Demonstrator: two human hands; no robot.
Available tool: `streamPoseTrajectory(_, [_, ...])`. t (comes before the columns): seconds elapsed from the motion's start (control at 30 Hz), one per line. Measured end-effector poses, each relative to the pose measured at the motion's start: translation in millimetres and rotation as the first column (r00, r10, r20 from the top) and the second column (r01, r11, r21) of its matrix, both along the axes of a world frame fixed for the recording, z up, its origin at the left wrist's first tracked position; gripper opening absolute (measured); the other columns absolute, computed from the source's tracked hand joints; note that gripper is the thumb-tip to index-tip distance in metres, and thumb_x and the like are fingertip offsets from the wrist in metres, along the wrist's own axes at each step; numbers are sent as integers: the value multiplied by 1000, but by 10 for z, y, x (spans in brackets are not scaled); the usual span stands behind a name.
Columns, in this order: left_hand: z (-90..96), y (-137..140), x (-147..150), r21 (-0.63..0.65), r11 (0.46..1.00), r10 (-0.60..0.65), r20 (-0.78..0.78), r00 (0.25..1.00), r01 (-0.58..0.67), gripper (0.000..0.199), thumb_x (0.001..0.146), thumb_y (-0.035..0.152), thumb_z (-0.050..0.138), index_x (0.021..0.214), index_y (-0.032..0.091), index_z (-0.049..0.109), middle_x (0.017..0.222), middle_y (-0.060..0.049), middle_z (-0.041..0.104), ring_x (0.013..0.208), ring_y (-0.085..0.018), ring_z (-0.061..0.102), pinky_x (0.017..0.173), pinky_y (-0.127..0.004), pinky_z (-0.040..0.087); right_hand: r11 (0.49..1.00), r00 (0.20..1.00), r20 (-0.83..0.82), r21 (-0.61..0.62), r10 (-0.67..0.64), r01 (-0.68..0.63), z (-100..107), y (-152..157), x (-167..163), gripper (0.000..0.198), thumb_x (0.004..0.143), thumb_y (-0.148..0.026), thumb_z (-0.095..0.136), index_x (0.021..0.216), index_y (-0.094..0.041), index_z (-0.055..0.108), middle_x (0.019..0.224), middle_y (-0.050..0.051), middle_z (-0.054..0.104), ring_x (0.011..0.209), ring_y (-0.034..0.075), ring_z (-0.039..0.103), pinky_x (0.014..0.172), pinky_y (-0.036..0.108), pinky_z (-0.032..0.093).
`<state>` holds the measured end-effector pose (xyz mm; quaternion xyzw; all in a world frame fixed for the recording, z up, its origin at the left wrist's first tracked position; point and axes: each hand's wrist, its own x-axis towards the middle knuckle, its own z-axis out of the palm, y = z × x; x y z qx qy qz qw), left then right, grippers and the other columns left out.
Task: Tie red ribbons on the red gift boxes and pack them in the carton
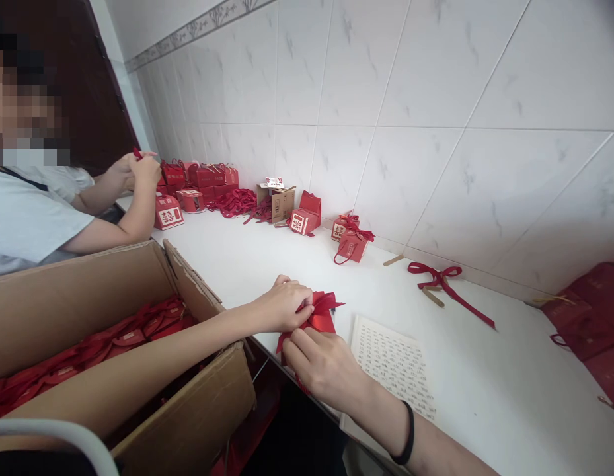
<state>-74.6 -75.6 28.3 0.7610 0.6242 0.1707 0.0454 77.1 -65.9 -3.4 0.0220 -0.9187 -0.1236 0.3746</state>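
At lower centre, our left hand (287, 305) and right hand (314, 362) pinch red ribbon (327, 302); a cardboard carton (212, 393) crowds lower left, a notebook (392, 360) lower right.

Red ribbon (327, 303) in the foreground is gleaming like satin cloth — glossy, smooth. Loose bow (440, 276) is looking duller, also cloth. Small red box (353, 249) is showing fairly matt card. Carton (202, 400) is showing brown corrugated cardboard — matt, with rough, worn edges. Notebook (392, 360) is presenting matt paper. Tabletop (490, 390) is looking smooth, faintly glossy. Wall tiles (425, 79) are reflecting light, smooth and glazed. Co-worker's sleeve (34, 221) is looking like matt cloth.
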Motion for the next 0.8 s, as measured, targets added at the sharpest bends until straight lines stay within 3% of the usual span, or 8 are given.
streamPoseTrajectory(0.27, [15, -18, 9, -5, 1000, 3, -20, 1000, -4, 13, 79, 22, 45, 68, 17, 49, 68, 0, 59, 70, -15, 52, 88, -37, 30, 999, 999, -16, 22, 41, -40, 53, 13, -3, 35, 93, -5, 32, 64, -14, 51, 61, 2, 48, 52, 14, 42, 45, 28, 24])
streamPoseTrajectory(0.4, [31, -26, 20, -19, 1000, 6, -36, 999, -7, 13, 79, 22, 45, 67, 17, 48, 71, -1, 61, 73, -16, 54, 84, -36, 32, 983, 996, 25, -161, -83, 86, 247, 116, 106, 36, 98, -29, 31, 76, -13, 55, 72, 5, 54, 58, 14, 51, 48, 24, 32])
streamPoseTrajectory(0.57, [34, -60, 47, 31, 999, -19, -49, 999, 20, 13, 79, 24, 46, 69, 16, 50, 74, -2, 64, 74, -16, 56, 83, -35, 32, 853, 885, 141, -238, -444, 465, 329, 455, 266, 26, 93, -37, 40, 83, -16, 53, 76, 5, 56, 57, 17, 55, 43, 24, 28])
streamPoseTrajectory(0.7, [19, -73, 55, 57, 998, -9, -63, 998, 12, 11, 73, 24, 51, 66, 17, 49, 73, -1, 64, 74, -15, 56, 84, -33, 31, 749, 802, 425, -336, -421, 571, 280, 616, 277, 22, 91, -37, 42, 78, -20, 49, 75, 2, 59, 54, 17, 56, 46, 24, 31])
streamPoseTrajectory(0.8, [17, -74, 57, 71, 997, -2, -101, 995, 9, 11, 72, 26, 52, 65, 17, 48, 73, 0, 64, 75, -15, 55, 83, -32, 31, 698, 754, 535, -367, -382, 614, 272, 611, 269, 25, 90, -35, 36, 72, -21, 47, 67, 1, 59, 55, 19, 57, 49, 26, 33])
